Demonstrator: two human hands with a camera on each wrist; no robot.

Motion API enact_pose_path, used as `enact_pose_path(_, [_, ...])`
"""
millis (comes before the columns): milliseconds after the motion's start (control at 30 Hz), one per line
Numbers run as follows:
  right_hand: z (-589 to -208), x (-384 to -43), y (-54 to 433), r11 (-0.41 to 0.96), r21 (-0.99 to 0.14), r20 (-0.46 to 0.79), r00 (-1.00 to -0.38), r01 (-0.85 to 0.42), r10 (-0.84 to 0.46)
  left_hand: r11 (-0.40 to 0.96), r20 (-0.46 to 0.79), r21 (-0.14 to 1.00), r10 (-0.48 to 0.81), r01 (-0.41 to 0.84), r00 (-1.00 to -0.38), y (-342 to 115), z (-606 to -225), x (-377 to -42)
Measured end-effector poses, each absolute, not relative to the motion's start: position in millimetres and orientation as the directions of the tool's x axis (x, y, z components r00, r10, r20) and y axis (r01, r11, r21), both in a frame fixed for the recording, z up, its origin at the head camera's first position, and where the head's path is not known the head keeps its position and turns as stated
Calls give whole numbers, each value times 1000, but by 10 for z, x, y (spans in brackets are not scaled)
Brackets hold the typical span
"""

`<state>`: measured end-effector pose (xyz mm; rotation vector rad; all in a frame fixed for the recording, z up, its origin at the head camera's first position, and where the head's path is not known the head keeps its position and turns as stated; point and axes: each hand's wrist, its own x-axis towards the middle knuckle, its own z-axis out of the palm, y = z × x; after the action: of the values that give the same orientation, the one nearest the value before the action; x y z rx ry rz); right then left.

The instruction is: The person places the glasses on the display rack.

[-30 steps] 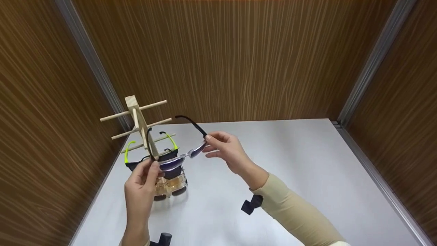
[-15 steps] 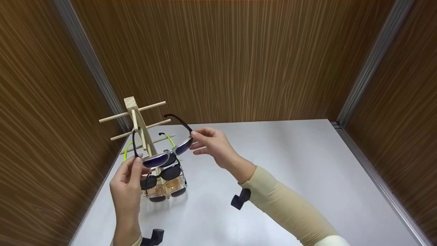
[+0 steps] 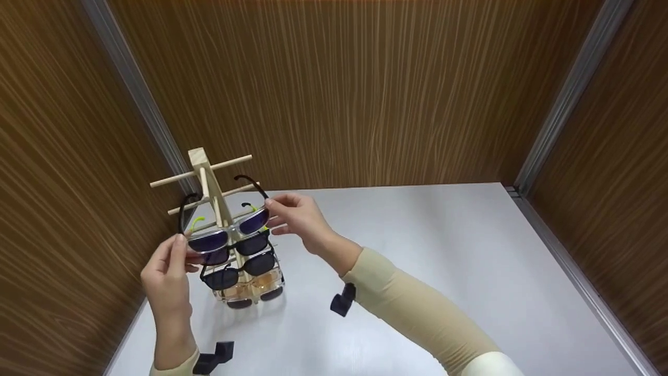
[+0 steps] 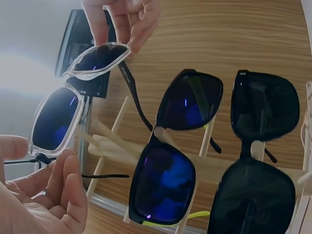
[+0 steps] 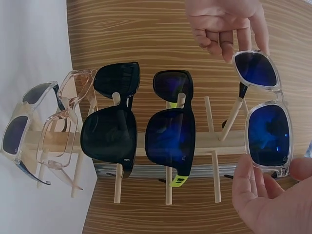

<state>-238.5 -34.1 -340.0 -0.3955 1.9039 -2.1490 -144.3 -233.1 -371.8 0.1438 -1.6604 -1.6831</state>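
My left hand [image 3: 169,277] and right hand [image 3: 302,219] hold a pair of sunglasses [image 3: 209,241] between them, pinching one end of the front each, near the hinges. The sunglasses have a clear frame, blue-purple lenses and dark temples, which are unfolded and point toward a wooden display rack [image 3: 197,156]. In the right wrist view, the clear frame [image 5: 289,141] is level with the rack's upper pegs, above black sunglasses with yellow-green temples [image 5: 169,139]. One dark temple tip passes beside the rack's post in the head view.
Below on the rack hang black sunglasses [image 5: 109,136], clear glasses with orange-tinted lenses [image 5: 58,131] and clear-framed sunglasses with dark lenses [image 5: 14,135]. The rack stands at the left of a white table [image 3: 417,250], near the wood-grain side wall [image 3: 62,183].
Both hands have moved left with the clear-framed sunglasses, from the rack's right side to in front of its post. The grip at both ends looks the same.
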Motion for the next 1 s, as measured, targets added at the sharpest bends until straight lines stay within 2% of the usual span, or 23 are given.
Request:
enact_pose_path(200, [-3387,-2441,-421,-126,-992,33,-944,9,-328,167,404,910,-565,380,-720,-2434,-3669,-1595])
enact_pose_path(567, [-3440,-2521,-571,-144,-985,-39,-945,90,-324,103,302,948,-584,300,-753,-2580,-3687,-1727])
enact_pose_path(1000, [-3554,-2610,-562,-165,-978,-69,-940,131,-333,103,234,971,-586,215,-776,-2608,-3741,-1792])
